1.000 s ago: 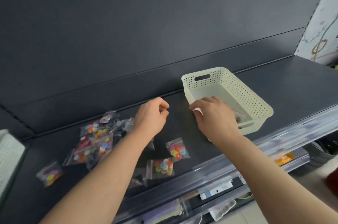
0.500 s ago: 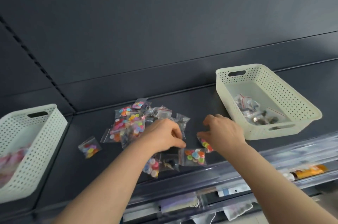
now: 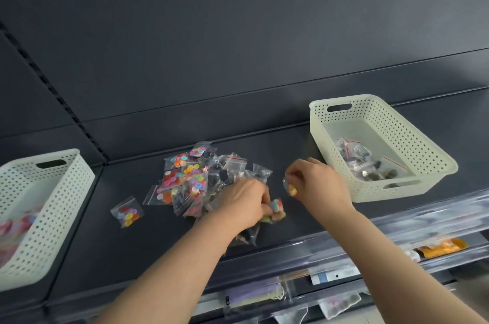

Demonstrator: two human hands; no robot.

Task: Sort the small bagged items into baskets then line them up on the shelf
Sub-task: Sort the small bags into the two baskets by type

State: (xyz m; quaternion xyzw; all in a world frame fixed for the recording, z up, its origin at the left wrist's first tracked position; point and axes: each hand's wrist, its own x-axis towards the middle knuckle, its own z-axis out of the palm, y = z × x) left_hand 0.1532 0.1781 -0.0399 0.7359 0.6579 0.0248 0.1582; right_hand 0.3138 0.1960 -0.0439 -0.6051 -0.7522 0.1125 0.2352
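A heap of small clear bags (image 3: 195, 180) with coloured buttons and dark metal bits lies on the dark shelf (image 3: 87, 252). My left hand (image 3: 243, 204) grips bags of coloured buttons (image 3: 275, 208) at the heap's near right edge. My right hand (image 3: 317, 186) pinches one small bag with coloured buttons (image 3: 291, 188), lifted just above the shelf. A cream perforated basket (image 3: 423, 154) at the right holds bags of dark metal pieces. A second cream basket (image 3: 53, 207) at the left holds bags of coloured buttons. One bag of buttons (image 3: 127, 212) lies apart, left of the heap.
The shelf's clear front rail (image 3: 397, 231) runs below my hands. Lower shelves show packaged goods, among them an orange packet (image 3: 444, 247). The dark back panel (image 3: 238, 58) rises behind the shelf.
My right hand has lifted a small bag of buttons off the shelf. My left hand has closed round bags at the heap's near edge. The camera view has swung left since one second ago.
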